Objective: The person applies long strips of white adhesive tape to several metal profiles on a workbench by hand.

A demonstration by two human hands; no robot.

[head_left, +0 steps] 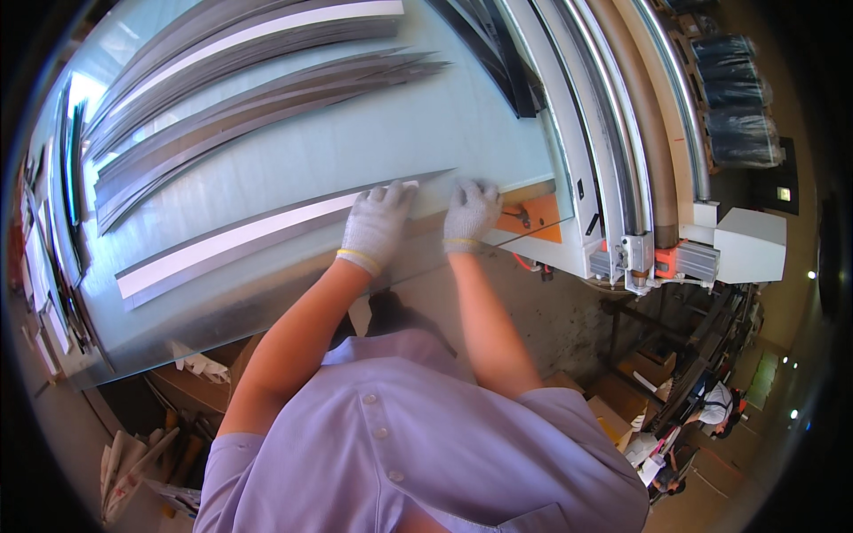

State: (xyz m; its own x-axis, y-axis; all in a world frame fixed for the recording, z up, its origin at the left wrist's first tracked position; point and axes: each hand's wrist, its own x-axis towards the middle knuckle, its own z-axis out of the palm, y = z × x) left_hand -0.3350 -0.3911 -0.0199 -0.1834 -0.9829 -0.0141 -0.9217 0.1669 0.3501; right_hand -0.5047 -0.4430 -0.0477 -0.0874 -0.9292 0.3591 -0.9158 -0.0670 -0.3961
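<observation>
My left hand [378,224], in a light grey knitted glove with a yellow cuff, lies over the right end of a long white strip [253,234]. Its fingers reach forward, slightly apart, across the strip. Beneath the white strip is a wider dark grey strip [222,258], which tapers to a point past my left hand. To the right, my gloved right hand [471,216] rests at the table's near edge with its fingers apart and a little bent. Nothing shows in it. Both palms are hidden.
Grey strips [240,124] lie in stacks farther back on the glass-topped table [355,133], one topped by a white strip. Dark bars [498,62] lie at back right. A machine with long rollers [635,115] borders the table's right side. Other people [715,407] are at far right.
</observation>
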